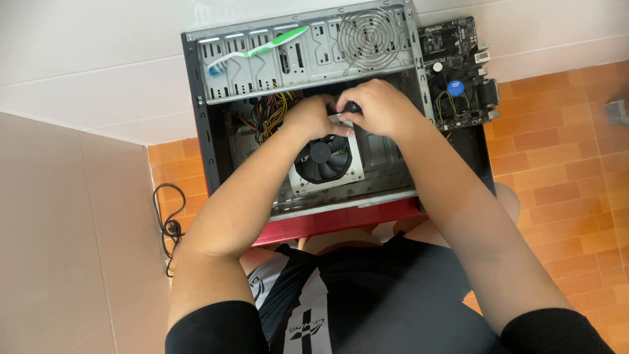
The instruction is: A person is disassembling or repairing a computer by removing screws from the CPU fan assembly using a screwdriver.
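An open computer case (196, 98) with a red front lies on the orange tiled floor. Inside it sits a grey box with a round black fan (322, 159). My left hand (313, 115) rests on the top left corner of that box, fingers curled. My right hand (380, 108) is closed around a black tool handle (352, 106) pointed at the box's top edge. A bundle of coloured wires (272, 110) lies just left of my left hand.
A green and white toothbrush (259, 49) lies on the case's rear panel, near a round wire fan grille (370, 38). A motherboard (458, 72) lies on the floor right of the case. A black cable (167, 226) coils at the left by the wall.
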